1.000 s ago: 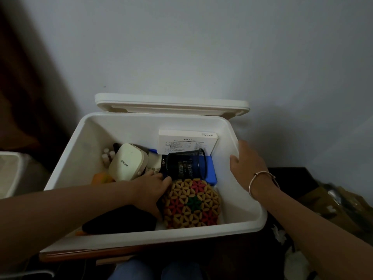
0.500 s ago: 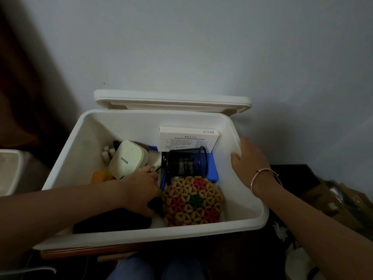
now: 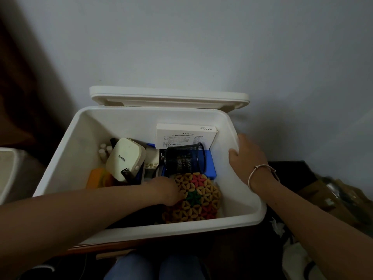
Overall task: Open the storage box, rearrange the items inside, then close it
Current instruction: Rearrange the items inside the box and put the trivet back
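The white storage box [image 3: 250,215] stands open, its lid [image 3: 169,98] tipped back against the wall. Inside lie a round beaded mat [image 3: 203,201], a black mesh pen cup [image 3: 183,158] on its side, a white carton [image 3: 185,136], a cream case [image 3: 125,158], a blue block [image 3: 211,167] and an orange item [image 3: 96,177]. My left hand [image 3: 163,190] reaches into the box and grips the mat's left edge; its fingertips are hidden. My right hand [image 3: 248,158] holds the box's right rim, fingers curled over it.
A black comb [image 3: 127,173] and small white tubes [image 3: 104,150] sit by the cream case. A pale bin [image 3: 10,174] stands to the left, cardboard clutter [image 3: 333,195] to the right. The wall is right behind the lid. My knees [image 3: 153,267] are under the front edge.
My left hand has slid right, from beside the cream case onto the mat's edge. My right hand has stayed on the rim.
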{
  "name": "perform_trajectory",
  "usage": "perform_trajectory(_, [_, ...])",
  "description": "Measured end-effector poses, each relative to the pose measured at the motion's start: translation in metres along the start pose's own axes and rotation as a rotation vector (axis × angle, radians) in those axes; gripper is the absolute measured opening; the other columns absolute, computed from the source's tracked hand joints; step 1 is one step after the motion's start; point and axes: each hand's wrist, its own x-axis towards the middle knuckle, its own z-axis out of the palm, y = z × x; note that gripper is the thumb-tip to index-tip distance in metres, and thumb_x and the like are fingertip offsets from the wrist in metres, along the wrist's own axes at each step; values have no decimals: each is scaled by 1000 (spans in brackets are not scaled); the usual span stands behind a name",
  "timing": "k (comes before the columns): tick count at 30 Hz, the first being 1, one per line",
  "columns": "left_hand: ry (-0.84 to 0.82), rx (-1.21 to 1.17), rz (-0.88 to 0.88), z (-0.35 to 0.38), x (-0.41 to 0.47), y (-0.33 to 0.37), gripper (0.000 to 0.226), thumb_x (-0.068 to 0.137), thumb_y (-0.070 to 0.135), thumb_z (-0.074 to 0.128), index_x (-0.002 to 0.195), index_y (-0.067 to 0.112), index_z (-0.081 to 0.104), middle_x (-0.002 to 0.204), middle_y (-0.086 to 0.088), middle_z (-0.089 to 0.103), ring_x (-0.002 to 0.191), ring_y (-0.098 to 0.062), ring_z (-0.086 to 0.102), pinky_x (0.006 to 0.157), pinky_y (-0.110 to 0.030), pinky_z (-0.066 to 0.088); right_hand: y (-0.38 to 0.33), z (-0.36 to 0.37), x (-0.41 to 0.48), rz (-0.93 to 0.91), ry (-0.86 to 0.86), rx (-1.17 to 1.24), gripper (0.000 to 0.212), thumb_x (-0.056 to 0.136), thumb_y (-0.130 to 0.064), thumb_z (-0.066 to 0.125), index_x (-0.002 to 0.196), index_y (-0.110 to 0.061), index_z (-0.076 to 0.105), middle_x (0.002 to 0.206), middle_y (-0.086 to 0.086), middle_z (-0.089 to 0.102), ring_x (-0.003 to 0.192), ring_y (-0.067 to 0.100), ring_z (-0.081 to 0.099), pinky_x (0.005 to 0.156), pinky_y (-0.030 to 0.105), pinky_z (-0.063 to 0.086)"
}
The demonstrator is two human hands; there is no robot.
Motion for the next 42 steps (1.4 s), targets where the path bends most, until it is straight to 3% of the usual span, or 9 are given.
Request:
perform_trajectory(3, [14, 35, 5, 4, 5, 1, 51, 100, 51, 30, 102, 9, 58, 98, -9, 57, 90, -19, 54, 63, -23, 37, 0, -1, 0, -1, 0, 1, 23, 93, -20, 47, 113, -8, 42, 87, 3, 49, 77, 19, 53, 64, 28, 40])
perform_trajectory(11, [185, -170, -41, 15, -1, -15, 50, 92, 54, 50, 111, 8, 50, 112, -11, 60, 102, -24, 59, 73, -27, 42, -1, -1, 0, 8, 4, 11, 23, 93, -21, 48, 112, -8, 43, 88, 2, 47, 76, 16, 50, 65, 28, 41])
perform_trajectory(14, [152, -124, -30, 8, -1, -17, 45, 92, 55, 49, 88, 10, 51, 107, -13, 63, 96, -23, 61, 72, -28, 44, -1, -1, 1, 19, 5, 8, 24, 93, -22, 48, 113, -9, 44, 89, 2, 49, 77, 16, 50, 65, 27, 40])
perform_trajectory(20, [607, 154, -176, -24, -9, -11, 54, 88, 59, 51, 119, 15, 45, 111, -5, 59, 98, -21, 61, 66, -31, 45, 1, 1, 2, 30, 6, 16, 22, 92, -22, 48, 110, -9, 44, 87, 3, 49, 75, 18, 50, 63, 28, 39])
perform_trajectory(22, [776, 242, -87, -32, -4, -14, 68, 84, 60, 55, 130, 14, 34, 121, -6, 51, 108, -23, 54, 79, -33, 47, 2, 1, 2, 26, 14, 13, 20, 92, -22, 48, 107, -9, 44, 83, 1, 47, 71, 16, 48, 60, 26, 36])
perform_trajectory(25, [700, 291, 25, -33, 13, -16, 94, 79, 60, 62, 146, 13, 16, 140, -9, 38, 126, -28, 42, 104, -42, 37, 2, 2, 2, 20, 28, 4, 19, 92, -22, 49, 105, -9, 44, 80, 0, 46, 69, 16, 48, 59, 25, 37])
perform_trajectory(30, [587, -18, 95, -36, 41, -15, 100, 70, 56, 72, 146, 19, 19, 143, -5, 40, 130, -27, 40, 109, -43, 34, 1, 1, 1, 9, 24, -17, 20, 92, -22, 48, 106, -9, 43, 85, 3, 48, 76, 20, 51, 65, 30, 41])
perform_trajectory(37, [681, -331, 93, -54, 11, -34, 82, 60, 54, 76, 126, 22, 39, 117, 0, 58, 102, -19, 58, 80, -32, 50, -1, -1, -1, 37, 24, -53, 26, 91, -26, 50, 112, -9, 45, 99, 8, 56, 89, 24, 55, 71, 31, 43])
perform_trajectory(42, [848, -748, -76, -53, -45, -77, 73, 55, 56, 82, 108, 28, 40, 92, 19, 60, 81, -3, 60, 65, -21, 47, -11, -9, -11, -237, 296, -378, 47, 78, -34, 67, 115, -11, 53, 110, 11, 56, 102, 29, 52, 87, 40, 42])
